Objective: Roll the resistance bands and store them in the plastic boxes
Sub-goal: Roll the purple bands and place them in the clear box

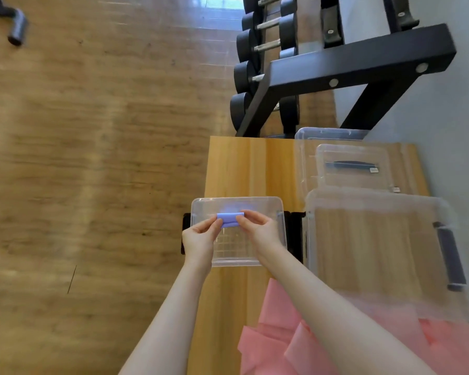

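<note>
A rolled blue resistance band [230,219] is held over a small clear plastic box [278,212] on the wooden table [236,169]. My left hand [199,236] pinches its left end and my right hand [257,228] pinches its right end. A pink resistance band [276,339] lies loose on the table near me, partly under my right arm. A large clear plastic box [377,239] with a dark handle stands to the right of the small box.
Behind the large box lie clear lids [355,163], one with a dark handle. A black dumbbell rack [336,69] with several dumbbells stands beyond the table. Wooden floor [92,158] spreads to the left. A grey wall is on the right.
</note>
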